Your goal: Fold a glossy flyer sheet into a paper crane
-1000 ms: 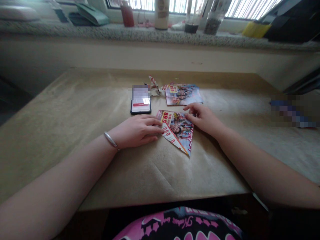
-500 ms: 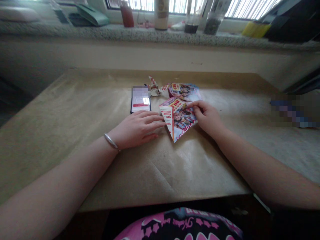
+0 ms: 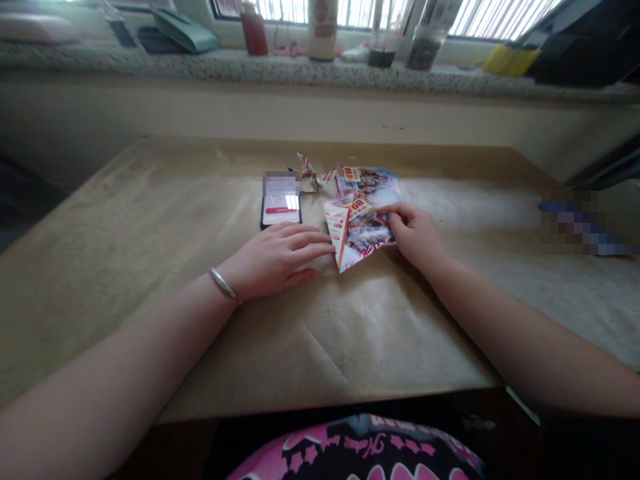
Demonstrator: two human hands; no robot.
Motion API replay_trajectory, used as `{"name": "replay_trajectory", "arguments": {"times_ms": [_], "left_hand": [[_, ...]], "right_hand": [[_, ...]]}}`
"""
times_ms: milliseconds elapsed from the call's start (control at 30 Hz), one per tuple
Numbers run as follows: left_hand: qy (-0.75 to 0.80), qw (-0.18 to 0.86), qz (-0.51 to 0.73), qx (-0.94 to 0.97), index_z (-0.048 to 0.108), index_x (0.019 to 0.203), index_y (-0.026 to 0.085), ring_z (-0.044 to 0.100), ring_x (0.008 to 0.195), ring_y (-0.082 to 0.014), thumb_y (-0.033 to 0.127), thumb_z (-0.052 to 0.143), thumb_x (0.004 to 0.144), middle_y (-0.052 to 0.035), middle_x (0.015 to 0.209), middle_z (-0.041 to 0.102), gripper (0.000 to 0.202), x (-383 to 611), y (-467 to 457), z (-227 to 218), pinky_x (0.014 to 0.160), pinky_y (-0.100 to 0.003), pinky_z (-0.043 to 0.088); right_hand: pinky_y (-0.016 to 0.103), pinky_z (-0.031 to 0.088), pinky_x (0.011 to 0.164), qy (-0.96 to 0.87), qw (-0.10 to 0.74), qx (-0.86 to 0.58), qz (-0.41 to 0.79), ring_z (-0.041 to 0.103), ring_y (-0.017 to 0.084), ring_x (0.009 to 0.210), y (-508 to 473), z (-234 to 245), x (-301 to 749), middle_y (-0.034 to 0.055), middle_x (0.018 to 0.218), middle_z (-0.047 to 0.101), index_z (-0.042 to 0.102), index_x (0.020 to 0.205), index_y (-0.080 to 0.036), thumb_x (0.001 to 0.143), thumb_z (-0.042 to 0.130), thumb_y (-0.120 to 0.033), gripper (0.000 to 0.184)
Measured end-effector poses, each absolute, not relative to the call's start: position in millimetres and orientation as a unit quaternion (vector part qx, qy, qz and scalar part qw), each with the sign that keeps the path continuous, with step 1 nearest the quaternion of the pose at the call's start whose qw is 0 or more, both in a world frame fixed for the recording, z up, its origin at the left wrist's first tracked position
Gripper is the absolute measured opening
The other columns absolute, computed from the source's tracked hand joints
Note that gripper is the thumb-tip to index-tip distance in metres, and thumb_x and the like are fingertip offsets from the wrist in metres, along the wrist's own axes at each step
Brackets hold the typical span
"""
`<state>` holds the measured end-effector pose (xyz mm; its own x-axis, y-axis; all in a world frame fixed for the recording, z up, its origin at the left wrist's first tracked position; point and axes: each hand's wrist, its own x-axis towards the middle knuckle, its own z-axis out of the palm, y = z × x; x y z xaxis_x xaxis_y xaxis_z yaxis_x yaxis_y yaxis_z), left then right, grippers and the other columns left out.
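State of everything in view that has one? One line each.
left hand: flat on the brown paper, fingertips at the folded flyer's edge
right hand: fingers on the folded flyer
folded flyer: folded into a triangle, overlapping the second flyer
second flyer: lying flat
smartphone: face up, screen lit
folded paper strip: creased, lying beside the smartphone

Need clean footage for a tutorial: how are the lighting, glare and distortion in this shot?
Head view: the window blinds glare, blown out white; the wide lens bows the granite sill; the phone is pixelated over its top, as is a patch at the right edge; the folded flyer stays fairly sharp in soft, dim light.
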<state>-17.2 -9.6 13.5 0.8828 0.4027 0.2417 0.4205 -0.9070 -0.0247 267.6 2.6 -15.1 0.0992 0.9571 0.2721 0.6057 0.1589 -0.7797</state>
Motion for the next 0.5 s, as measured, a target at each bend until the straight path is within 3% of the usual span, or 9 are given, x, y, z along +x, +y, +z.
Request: {"name": "replay_trajectory", "arguments": {"times_ms": [100,300,500], "left_hand": [[-0.217,0.043,-0.11,-0.969,0.052,0.136,0.02,0.053,0.127,-0.0264,0.035,0.049,0.096,-0.0104,0.138,0.057,0.043,-17.7,-9.4,12.1,0.106,-0.045,0.045],[-0.234,0.044,-0.101,-0.966,0.053,0.136,0.02,0.049,0.132,-0.0281,0.036,0.052,0.094,-0.0124,0.143,0.052,0.045,-18.8,-8.3,8.1,0.109,-0.046,0.044],[-0.275,-0.005,-0.073,-0.959,0.043,0.144,0.017,0.039,0.14,-0.0262,0.039,0.05,0.095,-0.0139,0.151,0.041,0.055,-18.3,-6.8,3.1,0.115,-0.044,0.037]], "right_hand": [[0.027,0.043,0.05,-0.639,0.4,-0.616,0.228,0.054,0.015,0.051,-0.3,-11.5,265.1,0.0006,0.059,0.062,0.073,0.105,-0.017,0.083,0.05,-0.032,0.035],[0.032,0.049,0.064,-0.729,0.326,-0.574,0.181,0.057,0.016,0.063,-5.1,-9.7,260.6,0.0086,0.095,0.074,0.072,0.115,-0.016,0.084,0.054,-0.035,0.041],[0.035,0.05,0.07,-0.795,0.255,-0.537,0.116,0.057,0.018,0.069,-10.3,-5.9,261.4,0.0097,0.093,0.069,0.071,0.117,-0.015,0.083,0.058,-0.035,0.041]]}}
